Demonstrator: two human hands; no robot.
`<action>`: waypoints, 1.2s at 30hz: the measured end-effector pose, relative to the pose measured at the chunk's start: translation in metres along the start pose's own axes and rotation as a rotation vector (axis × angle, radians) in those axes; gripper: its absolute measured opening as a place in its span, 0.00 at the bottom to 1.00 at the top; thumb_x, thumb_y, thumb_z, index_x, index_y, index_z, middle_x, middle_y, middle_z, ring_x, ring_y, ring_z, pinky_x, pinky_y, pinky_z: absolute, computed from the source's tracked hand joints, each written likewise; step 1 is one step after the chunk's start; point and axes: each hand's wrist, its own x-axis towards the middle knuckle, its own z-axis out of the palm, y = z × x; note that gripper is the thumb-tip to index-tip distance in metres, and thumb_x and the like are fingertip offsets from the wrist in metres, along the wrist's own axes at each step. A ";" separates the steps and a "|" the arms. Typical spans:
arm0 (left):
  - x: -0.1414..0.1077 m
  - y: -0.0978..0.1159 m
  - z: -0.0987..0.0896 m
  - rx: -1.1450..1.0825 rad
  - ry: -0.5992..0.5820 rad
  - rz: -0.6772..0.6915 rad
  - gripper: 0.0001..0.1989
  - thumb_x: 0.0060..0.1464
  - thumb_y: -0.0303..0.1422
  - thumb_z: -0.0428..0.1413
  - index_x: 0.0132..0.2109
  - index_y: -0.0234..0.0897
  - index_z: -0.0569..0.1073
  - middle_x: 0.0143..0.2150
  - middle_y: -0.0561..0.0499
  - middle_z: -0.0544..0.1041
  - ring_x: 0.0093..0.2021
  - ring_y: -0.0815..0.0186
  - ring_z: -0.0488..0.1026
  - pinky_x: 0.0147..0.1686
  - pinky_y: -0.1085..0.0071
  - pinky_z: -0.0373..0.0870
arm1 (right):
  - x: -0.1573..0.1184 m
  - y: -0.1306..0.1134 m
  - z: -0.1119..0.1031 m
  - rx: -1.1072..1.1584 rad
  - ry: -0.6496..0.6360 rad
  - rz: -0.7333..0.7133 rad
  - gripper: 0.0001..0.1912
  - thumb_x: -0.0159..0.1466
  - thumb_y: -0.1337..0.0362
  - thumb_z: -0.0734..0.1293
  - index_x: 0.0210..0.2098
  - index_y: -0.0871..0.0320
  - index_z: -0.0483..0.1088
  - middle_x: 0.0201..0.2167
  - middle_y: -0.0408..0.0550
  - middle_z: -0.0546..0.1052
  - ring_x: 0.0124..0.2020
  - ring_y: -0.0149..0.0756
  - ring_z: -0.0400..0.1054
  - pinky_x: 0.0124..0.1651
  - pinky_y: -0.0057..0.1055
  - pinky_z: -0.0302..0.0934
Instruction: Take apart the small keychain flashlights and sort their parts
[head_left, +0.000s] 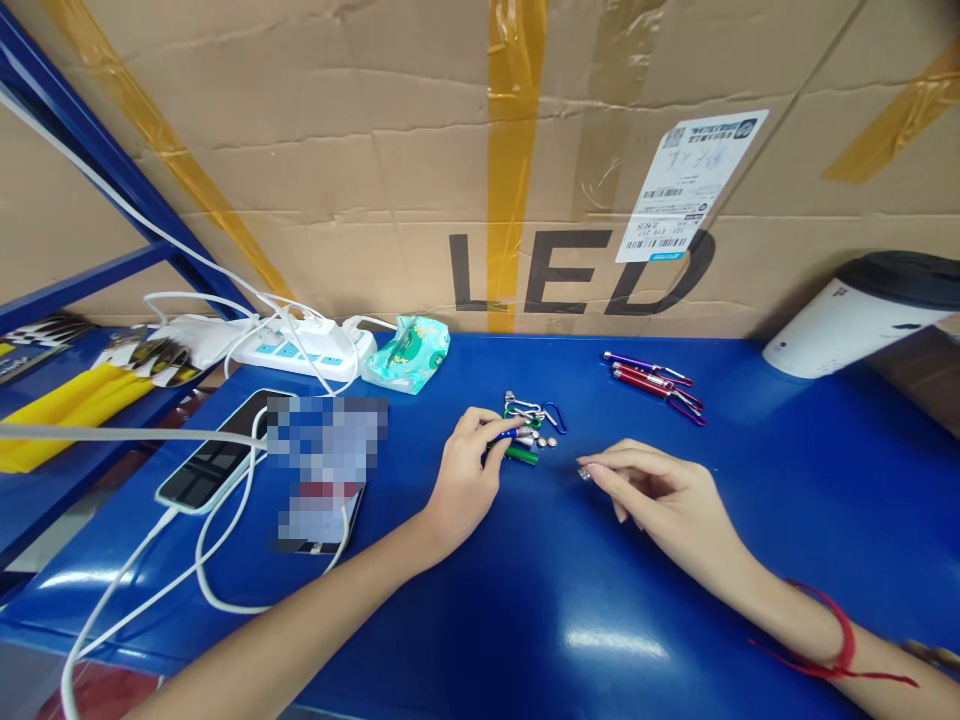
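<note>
My left hand (466,482) is closed around a small blue metal tube (507,436), which looks like a mini flashlight body with a silver end pointing right. Between the thumb and forefinger of my right hand (671,495) is a small silver piece (584,473), too small to name. A green tube (523,456) lies on the table just below the blue one. Several button cells (552,441) are beside the tubes. Behind them sit silver and green clips and a blue carabiner (553,416), partly hidden by my left fingers.
Purple and red keychain flashlights (649,380) lie at the back right, near a lidded white cup (832,325). On the left are a power strip (300,352), a tissue pack (409,355), two phones, one a pale-cased phone (217,465), and loose white cables. A large cardboard box (375,190) stands behind.
</note>
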 end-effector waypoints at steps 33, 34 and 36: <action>-0.016 0.014 -0.002 0.272 -0.250 0.111 0.10 0.59 0.24 0.49 0.43 0.42 0.72 0.42 0.52 0.72 0.44 0.63 0.65 0.42 0.66 0.58 | 0.008 0.014 -0.006 -0.430 -0.138 -0.120 0.10 0.64 0.64 0.62 0.40 0.54 0.74 0.34 0.44 0.75 0.23 0.26 0.67 0.25 0.24 0.62; -0.016 0.015 -0.002 0.278 -0.236 0.104 0.11 0.58 0.23 0.49 0.42 0.42 0.71 0.41 0.52 0.72 0.43 0.63 0.65 0.41 0.66 0.58 | 0.008 0.015 -0.006 -0.432 -0.135 -0.117 0.10 0.64 0.64 0.62 0.41 0.54 0.73 0.33 0.44 0.75 0.22 0.26 0.66 0.25 0.23 0.61; -0.017 0.017 -0.001 0.295 -0.212 0.091 0.11 0.57 0.21 0.48 0.40 0.41 0.70 0.40 0.51 0.71 0.41 0.63 0.65 0.39 0.66 0.58 | 0.007 0.015 -0.006 -0.430 -0.121 -0.110 0.09 0.63 0.64 0.62 0.41 0.54 0.72 0.32 0.43 0.74 0.20 0.25 0.64 0.24 0.23 0.60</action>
